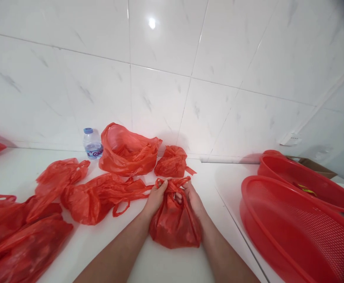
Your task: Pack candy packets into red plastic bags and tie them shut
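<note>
A filled red plastic bag (175,226) rests on the white table in front of me, its contents showing only as dark shapes through the film. My left hand (158,196) grips the bag's gathered top, thumb over the left handle loop. On the other side my right hand (191,198) is closed on the right handle, with some fingertips visible behind the twisted neck. Just left of my left hand lies another red plastic bag (86,198) with its handles stretched toward me. A small bunched red bag (171,162) sits right behind the held one.
Against the tiled wall stand a water bottle (92,144) and a wide-mouthed red bag (129,151). Several more filled red bags (33,243) crowd the left side. At right are a red mesh basket (280,220) and a second red basket (290,171) behind it.
</note>
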`<state>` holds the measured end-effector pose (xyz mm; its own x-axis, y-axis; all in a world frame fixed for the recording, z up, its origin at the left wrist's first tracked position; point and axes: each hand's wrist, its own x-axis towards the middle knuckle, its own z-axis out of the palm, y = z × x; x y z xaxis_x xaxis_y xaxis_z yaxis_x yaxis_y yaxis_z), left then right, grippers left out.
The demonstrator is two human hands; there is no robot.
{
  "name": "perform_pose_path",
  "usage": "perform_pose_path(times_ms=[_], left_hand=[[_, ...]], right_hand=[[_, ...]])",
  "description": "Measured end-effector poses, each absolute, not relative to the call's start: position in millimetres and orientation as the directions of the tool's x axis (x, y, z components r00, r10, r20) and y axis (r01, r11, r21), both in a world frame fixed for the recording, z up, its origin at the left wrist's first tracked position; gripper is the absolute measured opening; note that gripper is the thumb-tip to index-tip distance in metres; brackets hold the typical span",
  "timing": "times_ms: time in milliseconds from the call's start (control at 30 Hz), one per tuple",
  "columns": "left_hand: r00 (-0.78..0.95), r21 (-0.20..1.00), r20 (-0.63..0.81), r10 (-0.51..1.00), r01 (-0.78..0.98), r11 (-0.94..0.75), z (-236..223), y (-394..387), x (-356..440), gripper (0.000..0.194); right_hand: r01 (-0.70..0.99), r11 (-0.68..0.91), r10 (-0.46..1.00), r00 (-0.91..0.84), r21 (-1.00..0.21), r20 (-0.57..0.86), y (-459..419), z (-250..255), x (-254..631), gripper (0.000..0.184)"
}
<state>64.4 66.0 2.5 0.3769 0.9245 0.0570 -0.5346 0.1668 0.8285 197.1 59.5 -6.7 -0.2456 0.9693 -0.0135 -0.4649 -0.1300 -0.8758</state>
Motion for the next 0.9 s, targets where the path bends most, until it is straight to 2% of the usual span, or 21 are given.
perform_pose_path(times_ms=[167, 333, 467, 667, 733, 833, 900], left_hand=[[0.397, 0.828, 0.079, 0.914, -0.536, 0.161, -1.8, 67.9, 66.1, 0.034], [0.381, 0.833, 0.085, 0.921, -0.534, 0.145, -6.8, 72.9, 66.1, 0.033], [0.354, 0.823, 0.087, 0.931, -0.552, 0.133, -9.9, 74.8, 67.2, 0.028], [0.4, 0.817, 0.048, 0.915, -0.544, 0.194, -9.5, 70.1, 65.9, 0.03], [0.393, 0.817, 0.026, 0.919, -0.539, 0.207, -9.4, 69.4, 64.4, 0.03], [0.333, 0.816, 0.0, 0.943, -0.545, 0.192, -10.9, 71.5, 62.1, 0.031], [0.294, 0.817, 0.0, 0.956, -0.551, 0.17, -12.6, 74.4, 60.8, 0.032]], right_hand=[[-0.452, -0.167, 0.969, -0.237, -0.876, -0.063, 57.7, -3.9, 204.3, 0.053], [-0.531, -0.196, 0.95, -0.31, -0.824, -0.026, 51.0, 2.7, 207.8, 0.054], [-0.526, -0.234, 0.939, -0.342, -0.817, -0.049, 47.9, 6.3, 211.1, 0.051], [-0.463, -0.287, 0.919, -0.379, -0.839, -0.105, 48.9, 5.4, 213.0, 0.063], [-0.442, -0.282, 0.917, -0.385, -0.852, -0.103, 48.4, 2.9, 212.0, 0.058], [-0.442, -0.177, 0.955, -0.292, -0.879, -0.046, 46.7, 0.4, 208.8, 0.03], [-0.412, -0.114, 0.968, -0.25, -0.904, -0.008, 46.0, 0.7, 206.3, 0.034]])
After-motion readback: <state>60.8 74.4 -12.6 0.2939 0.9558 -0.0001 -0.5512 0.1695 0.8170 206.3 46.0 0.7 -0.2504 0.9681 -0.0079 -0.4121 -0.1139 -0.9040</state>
